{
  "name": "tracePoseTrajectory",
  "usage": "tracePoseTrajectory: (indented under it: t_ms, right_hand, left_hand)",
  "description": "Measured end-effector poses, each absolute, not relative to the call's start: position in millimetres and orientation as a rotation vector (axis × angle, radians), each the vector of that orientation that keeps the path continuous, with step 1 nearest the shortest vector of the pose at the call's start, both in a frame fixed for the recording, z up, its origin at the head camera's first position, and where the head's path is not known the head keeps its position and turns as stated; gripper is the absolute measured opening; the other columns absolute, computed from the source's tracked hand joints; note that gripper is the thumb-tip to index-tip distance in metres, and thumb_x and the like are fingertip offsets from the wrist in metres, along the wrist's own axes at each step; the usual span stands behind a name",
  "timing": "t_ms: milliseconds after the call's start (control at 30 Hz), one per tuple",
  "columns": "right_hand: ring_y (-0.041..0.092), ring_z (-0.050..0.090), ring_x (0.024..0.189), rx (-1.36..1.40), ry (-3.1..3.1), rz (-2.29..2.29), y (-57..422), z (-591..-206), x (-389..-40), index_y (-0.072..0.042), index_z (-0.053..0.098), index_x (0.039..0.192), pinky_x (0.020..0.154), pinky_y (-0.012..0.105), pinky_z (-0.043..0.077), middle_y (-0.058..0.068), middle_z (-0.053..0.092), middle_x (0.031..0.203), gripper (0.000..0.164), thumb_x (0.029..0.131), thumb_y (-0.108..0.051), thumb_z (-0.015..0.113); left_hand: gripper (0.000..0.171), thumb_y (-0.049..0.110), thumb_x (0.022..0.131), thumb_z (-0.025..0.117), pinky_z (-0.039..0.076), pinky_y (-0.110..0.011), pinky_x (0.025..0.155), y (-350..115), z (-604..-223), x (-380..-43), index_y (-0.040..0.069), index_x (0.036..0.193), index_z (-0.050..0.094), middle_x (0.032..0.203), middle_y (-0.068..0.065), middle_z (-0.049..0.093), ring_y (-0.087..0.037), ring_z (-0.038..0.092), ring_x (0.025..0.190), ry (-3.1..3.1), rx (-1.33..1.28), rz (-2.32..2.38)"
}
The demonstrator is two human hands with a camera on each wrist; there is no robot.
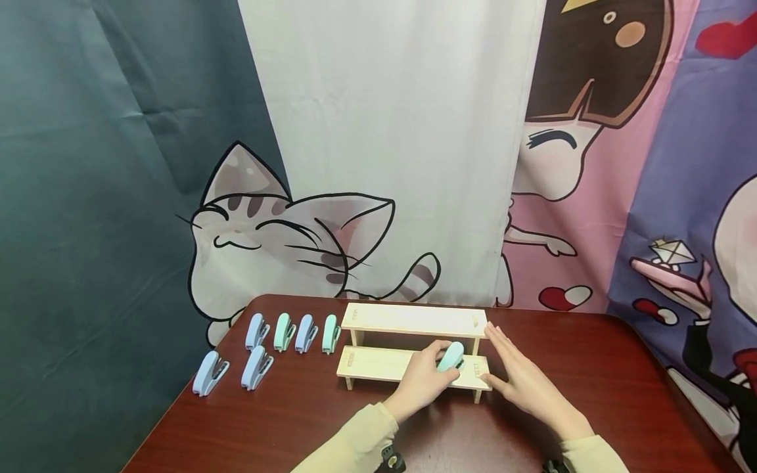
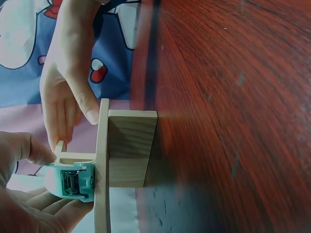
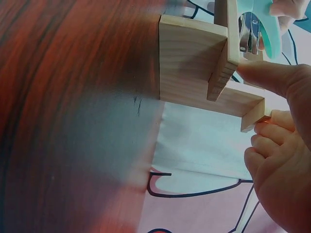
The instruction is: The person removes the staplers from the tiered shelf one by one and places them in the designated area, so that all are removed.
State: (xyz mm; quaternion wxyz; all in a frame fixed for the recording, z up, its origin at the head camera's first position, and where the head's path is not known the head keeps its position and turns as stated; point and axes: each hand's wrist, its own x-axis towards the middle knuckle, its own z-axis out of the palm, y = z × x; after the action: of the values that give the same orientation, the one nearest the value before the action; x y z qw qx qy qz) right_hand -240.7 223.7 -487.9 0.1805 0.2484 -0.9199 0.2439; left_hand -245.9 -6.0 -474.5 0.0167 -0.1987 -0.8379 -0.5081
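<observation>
My left hand [image 1: 423, 380] grips a mint-green stapler [image 1: 452, 356] near the right end of the lower step of a two-tier wooden rack [image 1: 378, 362]. In the left wrist view the stapler [image 2: 73, 182] sits right at the board, thumb on one side and fingers on the other. My right hand [image 1: 528, 387] is at the rack's right end with its fingers extended. Its thumb meets the lower step's edge, and its fingertips reach the upper step [image 1: 414, 318], as the right wrist view also shows.
Several blue and mint-green staplers stand on the left of the dark red wooden table [image 1: 284, 427], among them a blue stapler [image 1: 209, 373] at the front left and a mint stapler [image 1: 331, 334] close to the rack. A printed curtain [image 1: 402, 131] hangs behind the table.
</observation>
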Motion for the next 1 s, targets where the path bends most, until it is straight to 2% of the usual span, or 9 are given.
tracePoseTrajectory:
  t_ms: [367, 600, 800, 1000]
  right_hand:
    - [0.045, 0.038, 0.141, 0.705, -2.602, 0.695, 223, -491, -238, -0.002, 0.033, 0.156, 0.104, 0.002, 0.004, 0.023, 0.035, 0.158, 0.094, 0.080, -0.017, 0.085]
    - [0.045, 0.037, 0.141, 0.705, -2.601, 0.702, 224, -491, -238, -0.002, 0.033, 0.156, 0.105, 0.003, 0.004, 0.024, 0.035, 0.157, 0.093, 0.081, -0.019, 0.085]
    - [0.041, 0.035, 0.144, 0.715, -2.594, 0.711, 223, -487, -239, -0.004, 0.033, 0.157, 0.105, 0.004, 0.005, 0.022, 0.035, 0.158, 0.092, 0.083, -0.022, 0.084]
    - [0.036, 0.033, 0.146, 0.712, -2.591, 0.697, 222, -486, -238, -0.004, 0.033, 0.157, 0.106, 0.005, 0.005, 0.022, 0.036, 0.158, 0.092, 0.083, -0.022, 0.084]
  left_hand:
    - [0.049, 0.011, 0.080, 0.074, 0.050, -0.021, 0.070, -14, -477, -245, 0.000, 0.127, 0.064, 0.106, -0.010, 0.074, -0.006, 0.061, 0.083, -2.627, -0.620, -1.461]
    - [0.048, 0.008, 0.081, 0.073, 0.052, -0.019, 0.063, -27, -473, -246, 0.000, 0.128, 0.063, 0.105, -0.011, 0.073, -0.004, 0.062, 0.077, -2.622, -0.645, -1.498]
    - [0.046, 0.011, 0.085, 0.073, 0.053, -0.023, 0.077, -49, -460, -248, 0.005, 0.129, 0.064, 0.111, -0.009, 0.074, -0.007, 0.065, 0.092, -2.594, -0.658, -1.402]
    - [0.044, 0.014, 0.088, 0.069, 0.053, -0.026, 0.079, -76, -446, -245, 0.006, 0.131, 0.064, 0.115, -0.009, 0.073, -0.010, 0.065, 0.095, -2.557, -0.667, -1.345]
